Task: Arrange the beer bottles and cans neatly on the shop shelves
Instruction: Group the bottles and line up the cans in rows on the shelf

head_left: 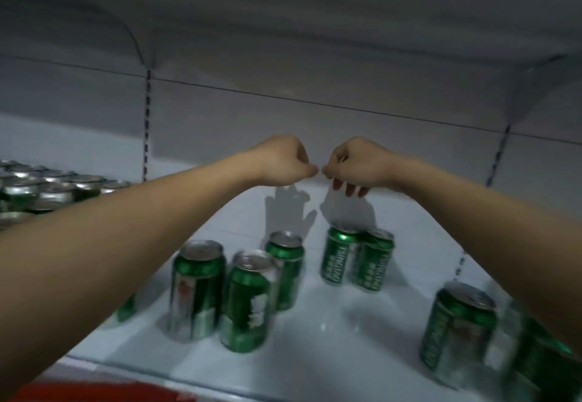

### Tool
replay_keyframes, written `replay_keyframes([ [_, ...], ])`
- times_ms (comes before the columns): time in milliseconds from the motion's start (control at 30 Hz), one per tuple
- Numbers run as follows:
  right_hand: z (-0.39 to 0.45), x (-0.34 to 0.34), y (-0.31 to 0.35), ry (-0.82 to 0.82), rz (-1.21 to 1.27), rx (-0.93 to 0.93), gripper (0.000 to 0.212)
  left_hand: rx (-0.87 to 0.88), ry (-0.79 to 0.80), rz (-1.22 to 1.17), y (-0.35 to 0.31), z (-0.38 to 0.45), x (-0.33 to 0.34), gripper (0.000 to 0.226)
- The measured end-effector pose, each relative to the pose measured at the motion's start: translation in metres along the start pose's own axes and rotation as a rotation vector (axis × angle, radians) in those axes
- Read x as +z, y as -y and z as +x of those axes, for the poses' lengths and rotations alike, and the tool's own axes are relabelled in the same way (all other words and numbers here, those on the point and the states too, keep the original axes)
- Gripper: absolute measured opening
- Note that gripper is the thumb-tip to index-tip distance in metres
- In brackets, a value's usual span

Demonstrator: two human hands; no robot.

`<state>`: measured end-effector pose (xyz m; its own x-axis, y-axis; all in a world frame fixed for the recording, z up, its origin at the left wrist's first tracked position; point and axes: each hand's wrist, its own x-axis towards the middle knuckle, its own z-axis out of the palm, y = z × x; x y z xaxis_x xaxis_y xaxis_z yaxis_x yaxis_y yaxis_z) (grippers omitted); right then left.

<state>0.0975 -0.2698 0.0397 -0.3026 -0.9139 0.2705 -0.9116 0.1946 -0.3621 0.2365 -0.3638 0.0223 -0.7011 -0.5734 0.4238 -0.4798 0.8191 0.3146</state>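
Several green beer cans stand upright on the white shelf point(318, 323). Three form a loose cluster at centre left: one can point(197, 288), a second point(248, 302) and a third point(286, 268) behind them. A touching pair point(357, 258) stands further back. A single can point(456, 329) stands at the right beside blurred cans point(532, 348). Both my arms reach over the cans toward the back wall. My left hand point(282, 162) is curled into a fist and holds nothing. My right hand point(356, 165) almost meets it, fingers hanging loosely downward and holding nothing.
A tight block of cans point(47, 187) fills the shelf's far left. My left forearm partly hides another can point(126, 308). The upper shelf's underside point(283, 39) hangs close overhead. Slotted uprights point(147, 124) run down the back wall. A red strip point(94, 392) marks the front edge.
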Motion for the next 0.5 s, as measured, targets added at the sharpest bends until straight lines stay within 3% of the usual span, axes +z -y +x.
replay_keyframes([
  [233,-0.089,-0.070,-0.105,-0.101,0.027,0.067,0.023,0.027,0.041,-0.150,-0.110,-0.016,0.077,0.031],
  [367,-0.139,-0.087,-0.165,-0.206,0.160,0.130,0.021,-0.036,0.030,-0.360,-0.114,-0.027,0.132,0.019],
  [500,-0.185,-0.056,-0.224,-0.403,0.317,0.200,0.019,-0.134,-0.013,-0.594,-0.116,-0.040,0.190,0.012],
])
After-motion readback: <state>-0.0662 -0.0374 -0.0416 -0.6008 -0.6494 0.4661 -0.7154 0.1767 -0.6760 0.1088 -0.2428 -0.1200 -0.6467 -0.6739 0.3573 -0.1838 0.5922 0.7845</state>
